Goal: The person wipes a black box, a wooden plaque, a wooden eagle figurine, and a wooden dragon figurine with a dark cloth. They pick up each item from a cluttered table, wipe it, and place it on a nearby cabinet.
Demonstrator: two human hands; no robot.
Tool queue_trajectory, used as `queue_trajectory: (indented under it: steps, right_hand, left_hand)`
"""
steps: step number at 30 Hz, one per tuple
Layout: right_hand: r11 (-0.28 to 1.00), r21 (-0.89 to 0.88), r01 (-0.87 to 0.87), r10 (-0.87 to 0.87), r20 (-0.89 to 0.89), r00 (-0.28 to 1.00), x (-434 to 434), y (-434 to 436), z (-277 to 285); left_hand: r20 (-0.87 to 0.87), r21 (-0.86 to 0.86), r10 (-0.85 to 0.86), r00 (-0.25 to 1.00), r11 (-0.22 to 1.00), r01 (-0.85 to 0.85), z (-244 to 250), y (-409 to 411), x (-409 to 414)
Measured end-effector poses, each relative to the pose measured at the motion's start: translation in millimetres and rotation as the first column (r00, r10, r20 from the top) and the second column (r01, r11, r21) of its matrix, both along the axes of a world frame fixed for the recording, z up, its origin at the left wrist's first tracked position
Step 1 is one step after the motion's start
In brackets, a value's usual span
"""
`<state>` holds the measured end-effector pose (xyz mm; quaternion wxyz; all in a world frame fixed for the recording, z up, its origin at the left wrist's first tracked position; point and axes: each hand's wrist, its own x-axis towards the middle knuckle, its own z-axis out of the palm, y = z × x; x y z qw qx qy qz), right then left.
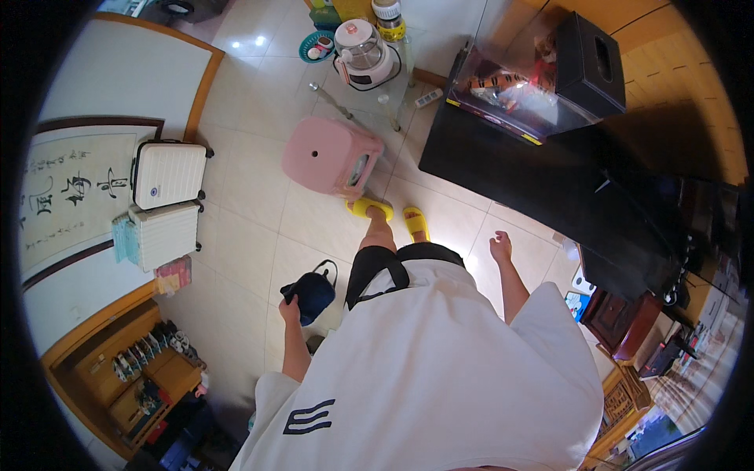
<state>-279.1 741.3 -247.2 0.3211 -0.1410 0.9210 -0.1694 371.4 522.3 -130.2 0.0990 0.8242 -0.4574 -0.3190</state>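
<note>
My left hand [289, 310] grips the edge of a dark blue cloth item [314, 296] with a thin strap looped at its top, a cap or a small bag. It hangs out to my left, over the tiled floor. My right hand [500, 246] is held out on the other side with loosely bent fingers and nothing visible in it. The nearest thing to that hand is the long black cabinet top [489, 159]. Beyond my yellow slippers [416, 222] stands a pink plastic stool [324, 156].
A glass side table carries a glass kettle [360, 56]. On the black top sit a clear display box [506, 94] and a black tissue box [589, 65]. Two white suitcases [171, 175] line the left wall, near a wooden shoe cabinet [168, 368]. Beside the cabinet lies a power strip [429, 98].
</note>
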Motion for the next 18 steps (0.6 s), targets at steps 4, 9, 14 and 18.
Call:
queue_trajectory:
  steps: [4,9,14,18]
  right_hand:
    - [0.988,-0.064,-0.141,0.142,0.018,0.99,3,-29,13]
    - [0.983,-0.011,-0.183,0.183,0.053,0.982,-5,-45,12]
    - [0.982,-0.188,-0.018,0.063,0.238,0.969,15,-98,37]
    - [0.828,-0.485,0.28,0.172,0.696,0.697,77,-171,139]
  left_hand:
    - [-0.026,-0.037,-0.034,0.999,0.999,0.033,6,2,-9]
    - [0.043,-0.038,-0.119,0.992,0.992,0.12,33,-17,-34]
    - [-0.26,-0.182,-0.237,0.936,0.964,0.194,84,-87,-117]
    - [-0.408,-0.259,-0.481,0.776,0.876,0.407,146,-134,-229]
